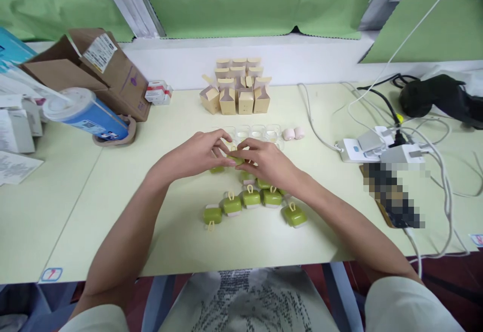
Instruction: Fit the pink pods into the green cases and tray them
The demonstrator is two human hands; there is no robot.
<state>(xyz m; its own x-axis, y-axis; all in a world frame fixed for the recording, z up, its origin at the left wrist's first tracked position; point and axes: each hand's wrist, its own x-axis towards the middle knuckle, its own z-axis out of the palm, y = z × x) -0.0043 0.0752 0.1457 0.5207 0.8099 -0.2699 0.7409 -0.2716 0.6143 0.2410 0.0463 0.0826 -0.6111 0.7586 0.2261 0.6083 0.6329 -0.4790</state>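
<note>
Both of my hands meet over the middle of the table around a small green case. My left hand pinches it from the left side, and my right hand grips it from the right, its fingers bent over the top. Fingers hide much of the case. Several similar green cases with pale bases and yellow loops lie in front of my hands. Just beyond my fingers is a clear plastic tray with rounded cups. Two small pale pink rounded pieces lie at its right end.
Small open yellow boxes stand in rows by the wall. To the left are a blue cup and a cardboard box. On the right, a power strip with tangled cables is beside a phone-like object, partly blurred out.
</note>
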